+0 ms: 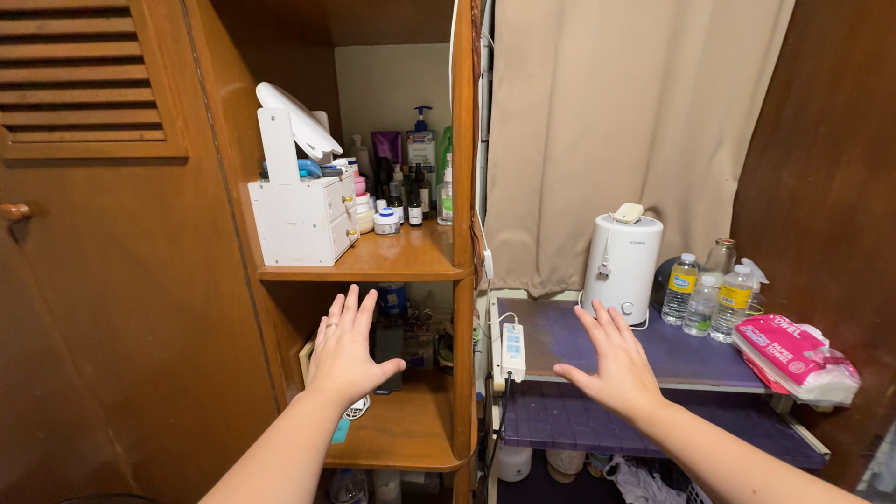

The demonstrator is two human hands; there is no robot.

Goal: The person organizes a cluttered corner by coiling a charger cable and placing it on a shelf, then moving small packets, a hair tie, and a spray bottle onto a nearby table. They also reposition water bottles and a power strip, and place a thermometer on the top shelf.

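My left hand [347, 350] is raised with fingers spread, holding nothing, in front of the lower compartment of a wooden shelf unit [401, 266]; a ring sits on one finger. My right hand [616, 359] is also spread and empty, hovering over the front edge of a purple-topped rack [691, 359] next to a white power strip [513, 350]. On the upper shelf stands a white drawer organiser [301, 219] with a tilted mirror, beside several bottles and jars [411, 182].
A white cylindrical appliance [623, 266] and three water bottles [707, 294] stand at the back of the rack. A pink paper towel pack [793, 355] lies at its right end. A beige curtain [625, 121] hangs behind; a louvred wooden door [93, 233] is on the left.
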